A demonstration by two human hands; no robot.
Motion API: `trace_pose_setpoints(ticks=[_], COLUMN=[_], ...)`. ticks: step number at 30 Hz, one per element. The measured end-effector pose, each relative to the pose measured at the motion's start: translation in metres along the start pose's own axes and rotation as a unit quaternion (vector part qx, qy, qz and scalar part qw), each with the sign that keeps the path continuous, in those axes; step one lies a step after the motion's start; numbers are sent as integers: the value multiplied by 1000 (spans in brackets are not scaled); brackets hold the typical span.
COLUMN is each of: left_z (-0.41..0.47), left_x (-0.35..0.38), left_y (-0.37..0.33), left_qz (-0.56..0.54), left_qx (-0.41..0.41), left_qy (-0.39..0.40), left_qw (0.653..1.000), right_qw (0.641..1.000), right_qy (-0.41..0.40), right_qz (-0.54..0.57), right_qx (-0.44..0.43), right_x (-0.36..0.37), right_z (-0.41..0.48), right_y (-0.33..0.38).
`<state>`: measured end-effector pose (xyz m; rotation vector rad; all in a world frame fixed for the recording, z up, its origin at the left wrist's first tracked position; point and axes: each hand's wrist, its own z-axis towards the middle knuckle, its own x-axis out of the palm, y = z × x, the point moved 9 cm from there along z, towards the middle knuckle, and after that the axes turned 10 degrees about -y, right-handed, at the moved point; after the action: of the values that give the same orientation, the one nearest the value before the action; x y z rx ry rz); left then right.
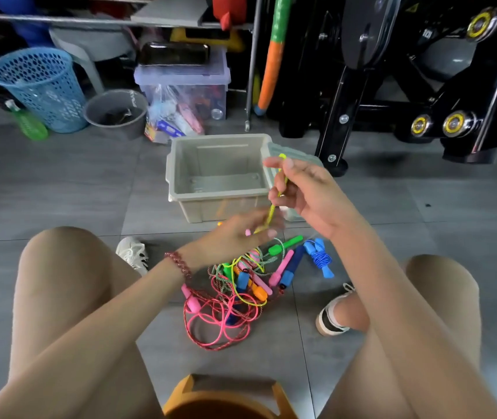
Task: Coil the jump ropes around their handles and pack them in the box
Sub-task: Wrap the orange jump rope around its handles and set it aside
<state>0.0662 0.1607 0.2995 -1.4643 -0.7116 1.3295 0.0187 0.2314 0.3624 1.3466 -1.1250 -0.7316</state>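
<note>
A grey plastic box (177,189) stands open on the floor in front of me, with nothing in it. My right hand (304,189) pinches a yellow jump rope (272,210) in front of the box's right side. My left hand (241,237), blurred, grips the same rope just below. The rope runs down into a tangled pile of jump ropes (241,282) with pink, green, blue and orange handles between my knees. A blue jump rope (319,255), coiled round its handles, lies at the pile's right edge.
A clear lid (301,155) leans behind the box's right side. Behind stand a blue basket (41,86), a grey bucket (114,110), a clear storage bin (186,92), a green bottle (28,122) and black gym equipment (407,86). An orange stool (226,397) is under me.
</note>
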Motion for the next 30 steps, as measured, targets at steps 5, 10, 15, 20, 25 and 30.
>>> trace_pose_setpoints(ticks=[5, 10, 15, 20, 25, 30], left_z=[-8, 7, 6, -1, -4, -13], left_x=[22, -29, -67, -83, -99, -121], left_y=[48, 72, 17, -11, -20, -9], left_qz=[161, 166, -118, -142, -185, -252], left_qx=[-57, -157, -130, -82, -58, -63], left_qy=[102, -82, -264, -297, -346, -412], left_qw=[980, 970, 948, 941, 918, 873], right_qw=[978, 991, 864, 872, 885, 856], right_qy=[-64, -123, -25, 86, 132, 115], right_qz=[196, 40, -482, -474, -442, -499], right_qx=[-27, 26, 144, 90, 58, 70], right_x=[-20, -51, -44, -4, 12, -6], right_z=[-8, -2, -7, -7, 4, 13], right_y=[36, 22, -55, -89, -104, -108])
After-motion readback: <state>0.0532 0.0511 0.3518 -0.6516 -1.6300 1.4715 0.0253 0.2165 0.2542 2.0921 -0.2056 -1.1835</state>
